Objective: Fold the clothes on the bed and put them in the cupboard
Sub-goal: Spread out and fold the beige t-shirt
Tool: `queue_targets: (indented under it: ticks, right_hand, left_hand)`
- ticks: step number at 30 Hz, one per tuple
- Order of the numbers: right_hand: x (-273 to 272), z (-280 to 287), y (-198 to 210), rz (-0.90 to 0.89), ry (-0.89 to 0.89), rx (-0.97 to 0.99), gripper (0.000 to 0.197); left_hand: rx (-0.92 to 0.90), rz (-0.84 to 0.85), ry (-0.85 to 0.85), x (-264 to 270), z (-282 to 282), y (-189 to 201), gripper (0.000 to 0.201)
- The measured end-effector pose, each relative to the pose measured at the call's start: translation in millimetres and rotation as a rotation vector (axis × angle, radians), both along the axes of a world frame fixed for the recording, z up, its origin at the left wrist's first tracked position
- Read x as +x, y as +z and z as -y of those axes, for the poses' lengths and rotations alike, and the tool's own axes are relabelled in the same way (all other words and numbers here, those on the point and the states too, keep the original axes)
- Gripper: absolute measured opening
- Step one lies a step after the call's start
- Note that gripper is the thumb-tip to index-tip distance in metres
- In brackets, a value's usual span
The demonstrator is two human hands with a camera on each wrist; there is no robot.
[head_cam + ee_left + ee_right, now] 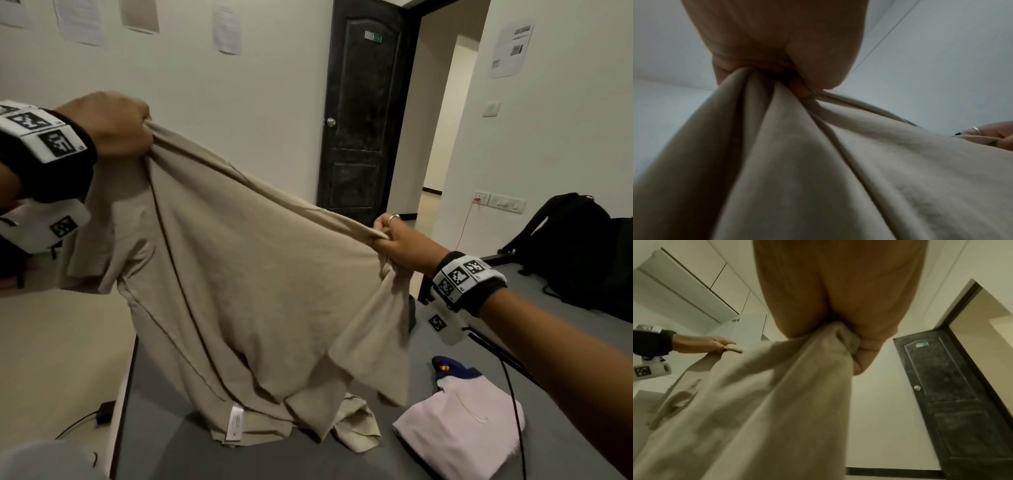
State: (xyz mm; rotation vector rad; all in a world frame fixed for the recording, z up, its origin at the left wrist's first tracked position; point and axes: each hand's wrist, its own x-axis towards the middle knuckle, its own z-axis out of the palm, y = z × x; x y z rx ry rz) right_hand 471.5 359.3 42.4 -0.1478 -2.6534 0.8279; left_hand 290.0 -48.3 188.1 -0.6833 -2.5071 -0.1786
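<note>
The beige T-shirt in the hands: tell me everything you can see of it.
The beige T-shirt looks like soft knit, held up stretched between the left hand, which grips one bunched end high, and the right hand, lower. It appears inside out: seams and a white care label show. Its lower part rests crumpled on the grey bed.

Dim, warm indoor light fills the head view, with no glare and only soft shadows in the folds of the beige cotton shirt (239,274). Straight lines bow toward the edges. Both wrist views are blurred up close: the left hand (781,48) at 12 o'clock is dark and soft, the black panelled door (953,402) grainy.
</note>
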Motion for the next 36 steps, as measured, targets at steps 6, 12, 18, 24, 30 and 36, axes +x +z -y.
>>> queue_targets:
  ticks: [6,12,18,24,30,36]
  right_hand:
    - [8.3,-14.8,16.4,-0.185,-0.056,0.064,0.026]
    - [16.1,-36.6,28.8,0.023,0.011,-0.105,0.061]
    - [16.0,-32.2,49.0,-0.016,-0.112,0.18,0.042]
    - [15.4,-22.5,46.2,0.014,0.023,-0.172,0.044]
    - [19.7,-27.4,41.8,0.212,0.109,-0.468,0.043]
    - [20.4,-12.2,40.0,0.282,-0.017,0.239,0.026]
  left_hand:
    - [0.182,0.23,-0.071,-14.8,8.4,-10.8,0.03]
    - [0.219,0.316,-0.168,-22.5,18.9,-12.7,0.015]
    - [0.121,0.243,-0.192,-21.8,18.3,-10.2,0.014]
    - [-0.007,0.001,-0.134,-25.8,11.7,-20.1,0.026]
    - [-0.076,-0.167,-0.034,-51.3,30.0,-32.3,0.026]
    - [-0.121,-0.246,-0.01,-110.8,49.7,-34.3,0.028]
